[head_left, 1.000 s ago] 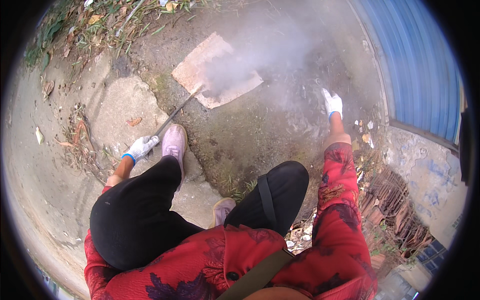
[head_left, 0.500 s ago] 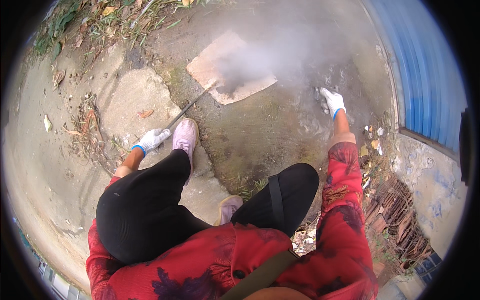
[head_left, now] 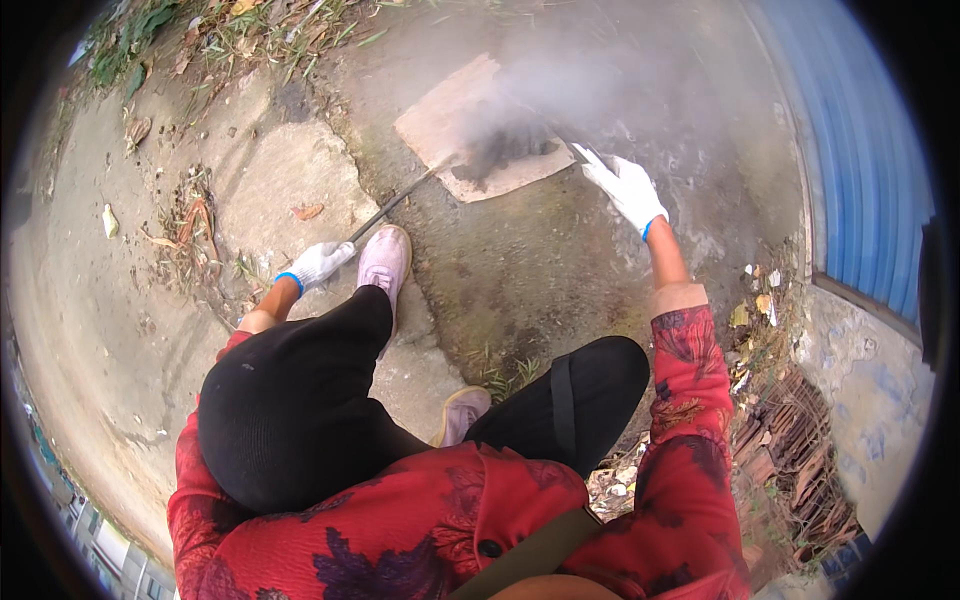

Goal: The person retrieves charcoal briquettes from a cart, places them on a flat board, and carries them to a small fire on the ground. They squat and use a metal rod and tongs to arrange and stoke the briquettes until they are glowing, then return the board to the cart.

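My left hand (head_left: 322, 262), in a white knit glove with a blue cuff, is closed around a dark thin rod (head_left: 398, 197). The rod slants up to the right, and its far end meets the near left edge of a pinkish flat slab (head_left: 445, 105) on the ground. Grey smoke and a dark, sooty patch (head_left: 515, 150) cover the slab's middle and right. Just right of the slab is my right hand (head_left: 625, 190), gloved the same way, fingers pointing at its corner. Something thin and dark shows by the fingertips; smoke blurs what it is.
Pink shoes (head_left: 382, 262) stand on a broken concrete slab (head_left: 290, 180). Dry leaves and grass (head_left: 270, 35) lie at the far left. A blue corrugated metal wall (head_left: 850, 160) rises at the right, with a stack of brown tiles (head_left: 785, 455) nearer me.
My right hand has moved left and slightly away from me, closer to the slab. The smoke over the slab has shifted and thinned. My left hand keeps its grip on the rod.
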The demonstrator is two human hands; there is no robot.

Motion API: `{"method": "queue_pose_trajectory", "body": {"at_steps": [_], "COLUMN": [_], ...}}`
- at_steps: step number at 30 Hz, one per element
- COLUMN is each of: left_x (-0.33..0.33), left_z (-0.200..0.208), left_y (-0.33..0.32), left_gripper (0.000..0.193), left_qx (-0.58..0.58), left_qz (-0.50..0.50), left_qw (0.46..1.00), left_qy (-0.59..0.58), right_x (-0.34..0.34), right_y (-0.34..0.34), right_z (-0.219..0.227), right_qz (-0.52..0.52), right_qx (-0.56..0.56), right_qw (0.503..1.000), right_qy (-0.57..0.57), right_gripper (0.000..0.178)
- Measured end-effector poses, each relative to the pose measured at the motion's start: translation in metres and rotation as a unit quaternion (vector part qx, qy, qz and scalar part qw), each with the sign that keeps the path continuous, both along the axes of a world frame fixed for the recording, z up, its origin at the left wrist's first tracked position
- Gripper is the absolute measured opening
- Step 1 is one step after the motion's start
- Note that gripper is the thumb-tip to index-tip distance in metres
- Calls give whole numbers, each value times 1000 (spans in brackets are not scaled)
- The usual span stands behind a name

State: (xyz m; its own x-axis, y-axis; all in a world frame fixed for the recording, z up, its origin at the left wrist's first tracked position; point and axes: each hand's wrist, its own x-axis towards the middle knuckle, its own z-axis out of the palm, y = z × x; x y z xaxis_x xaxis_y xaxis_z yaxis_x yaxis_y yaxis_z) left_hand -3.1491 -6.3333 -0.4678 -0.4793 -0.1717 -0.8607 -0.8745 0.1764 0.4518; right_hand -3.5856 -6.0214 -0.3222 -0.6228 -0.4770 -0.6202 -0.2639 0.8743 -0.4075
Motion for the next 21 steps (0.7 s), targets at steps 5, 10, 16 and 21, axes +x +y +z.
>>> {"method": "queue_pose_trajectory", "body": {"at_steps": [5, 10, 16, 21], "left_x": [2, 7, 6, 2], "left_z": [-2, -10, -16, -12], "left_y": [0, 1, -1, -2], "left_gripper": [61, 61, 59, 53], "left_qx": [-3, -12, 2, 3], "left_qz": [-12, -2, 12, 20], "left_qw": [1000, 999, 1000, 1000], "left_qy": [5, 35, -10, 9], "right_x": [-45, -49, -37, -11], "right_y": [-39, 8, 161, 226], "right_z": [-8, 11, 29, 14], "right_qz": [235, 46, -57, -73], "right_qx": [37, -82, 109, 221], "right_qw": [955, 990, 967, 950], "right_qy": [178, 103, 222, 209], "right_gripper": [67, 65, 60, 61]}}
